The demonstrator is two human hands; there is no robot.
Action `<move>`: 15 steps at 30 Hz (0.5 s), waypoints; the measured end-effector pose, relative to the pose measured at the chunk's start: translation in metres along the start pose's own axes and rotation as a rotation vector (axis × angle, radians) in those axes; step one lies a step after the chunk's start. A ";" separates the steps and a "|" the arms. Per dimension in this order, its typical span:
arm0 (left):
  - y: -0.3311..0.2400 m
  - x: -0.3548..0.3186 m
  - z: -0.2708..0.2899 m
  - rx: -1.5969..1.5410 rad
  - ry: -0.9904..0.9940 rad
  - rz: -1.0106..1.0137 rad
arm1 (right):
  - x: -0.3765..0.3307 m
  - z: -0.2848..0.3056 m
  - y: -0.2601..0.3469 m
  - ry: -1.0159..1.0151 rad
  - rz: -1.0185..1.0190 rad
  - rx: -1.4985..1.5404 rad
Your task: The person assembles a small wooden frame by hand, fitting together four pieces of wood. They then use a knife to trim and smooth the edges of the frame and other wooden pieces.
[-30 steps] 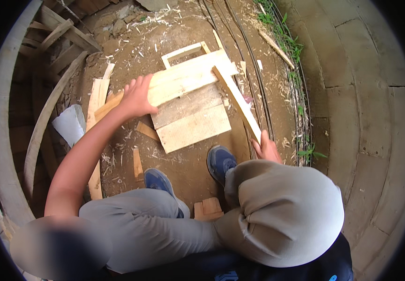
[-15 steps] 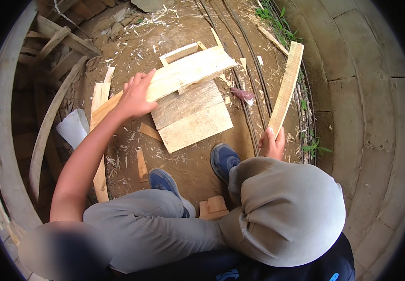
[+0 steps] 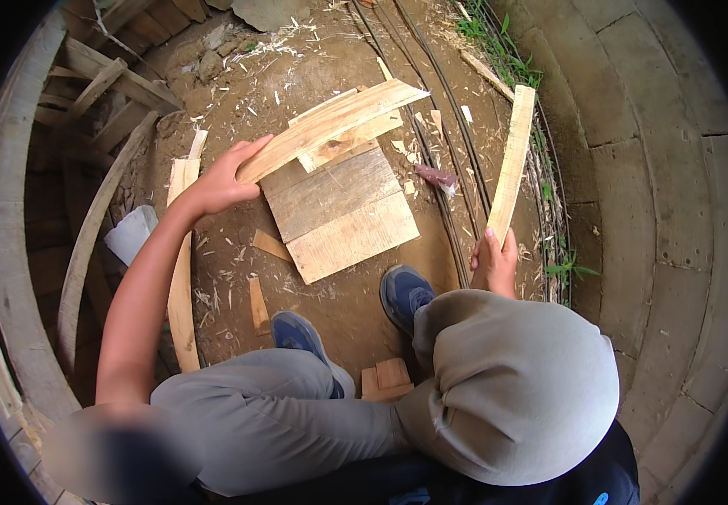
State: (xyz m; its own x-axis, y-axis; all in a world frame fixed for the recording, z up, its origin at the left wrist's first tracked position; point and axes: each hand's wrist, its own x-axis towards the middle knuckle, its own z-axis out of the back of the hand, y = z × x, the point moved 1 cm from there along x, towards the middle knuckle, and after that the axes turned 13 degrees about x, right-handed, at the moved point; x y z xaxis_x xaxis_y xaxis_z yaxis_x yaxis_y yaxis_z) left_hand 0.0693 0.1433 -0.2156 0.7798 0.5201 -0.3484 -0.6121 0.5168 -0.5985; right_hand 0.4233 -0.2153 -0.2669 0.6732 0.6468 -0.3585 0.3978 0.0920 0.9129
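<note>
My left hand (image 3: pixel 225 178) is closed on the near left end of a pale wooden plank (image 3: pixel 343 122), which slants up to the right. Below that plank sits a low wooden piece faced with boards (image 3: pixel 351 231), one greyish and one pale. A shorter wood offcut with a knot (image 3: pixel 351 143) shows just under the plank's edge. On the right, my right hand (image 3: pixel 499 257) grips the lower end of a straight wooden strip (image 3: pixel 512 164), its far end pointing up and away. My right wrist is partly hidden by my knee.
Dark cables (image 3: pixel 456 109) run along the dirt ground, beside a reddish wrapper (image 3: pixel 437 177). Long boards (image 3: pixel 180 295) and a whitish lump (image 3: pixel 132 236) lie at left, near a timber frame (image 3: pixel 99 198). Small blocks (image 3: pixel 387 379) lie between my shoes. A block wall (image 3: pixel 642 210) rises at right.
The plank in my left hand has tipped and looks narrower, uncovering the knotty offcut. My left hand has shifted slightly left, to the plank's end. The strip in my right hand dropped slightly.
</note>
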 end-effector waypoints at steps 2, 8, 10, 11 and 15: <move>-0.002 -0.003 0.006 -0.023 0.026 -0.017 | 0.002 0.000 0.004 0.031 -0.036 -0.014; 0.004 -0.002 0.012 -0.154 0.035 -0.081 | 0.003 0.010 0.010 0.159 -0.222 -0.187; -0.001 -0.003 0.015 -0.226 0.069 -0.029 | 0.002 0.027 0.000 0.236 -0.191 -0.289; 0.001 -0.002 0.017 -0.244 0.058 -0.036 | 0.000 0.033 -0.004 0.257 -0.162 -0.358; 0.019 -0.005 0.018 -0.322 0.004 -0.039 | -0.003 0.046 -0.003 0.390 0.013 -0.768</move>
State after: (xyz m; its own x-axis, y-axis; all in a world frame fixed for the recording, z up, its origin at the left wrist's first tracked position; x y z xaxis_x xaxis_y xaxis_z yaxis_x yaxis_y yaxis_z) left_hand 0.0518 0.1629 -0.2124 0.8027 0.5012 -0.3232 -0.5094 0.2944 -0.8086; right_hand 0.4492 -0.2523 -0.2773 0.3569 0.8521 -0.3828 -0.2350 0.4785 0.8460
